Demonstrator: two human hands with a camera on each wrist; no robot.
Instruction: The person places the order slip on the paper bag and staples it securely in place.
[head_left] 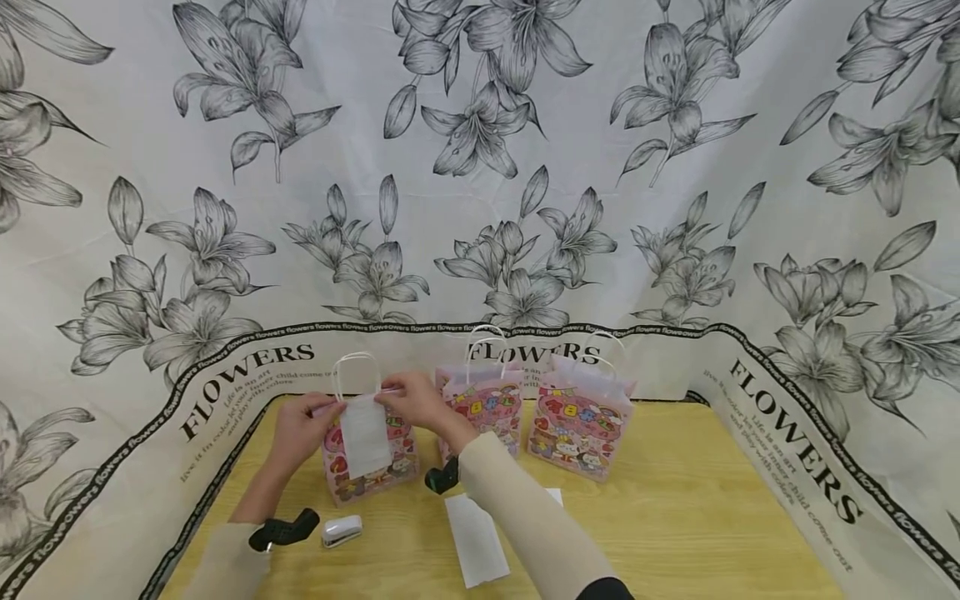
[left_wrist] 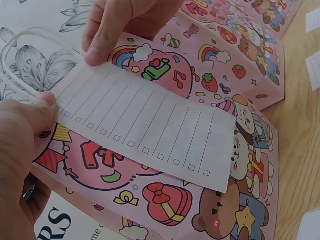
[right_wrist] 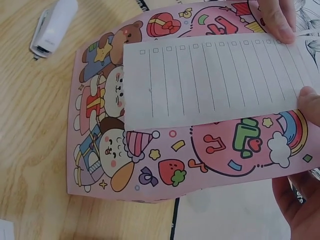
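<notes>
A pink cartoon-print gift bag [head_left: 372, 487] with white twisted handles stands at the left of the table. A white checklist slip [left_wrist: 145, 120], lined and with small check boxes, lies against its front panel near the top edge. My left hand [head_left: 300, 425] pinches one upper corner of the slip together with the bag's rim, thumb in front. At the other upper corner, my right hand [head_left: 416, 402] grips slip and rim the same way, its other fingers behind the panel. The slip's lower end hangs free over the printed bears.
A white stapler [head_left: 342, 532] lies just in front of the bag. To the right stand two similar gift bags [head_left: 491, 404], [head_left: 581, 421]. Loose white slips [head_left: 477, 542] lie on the wooden table [head_left: 675, 517]. Flower-print cloth [head_left: 480, 250] hangs behind and along the sides.
</notes>
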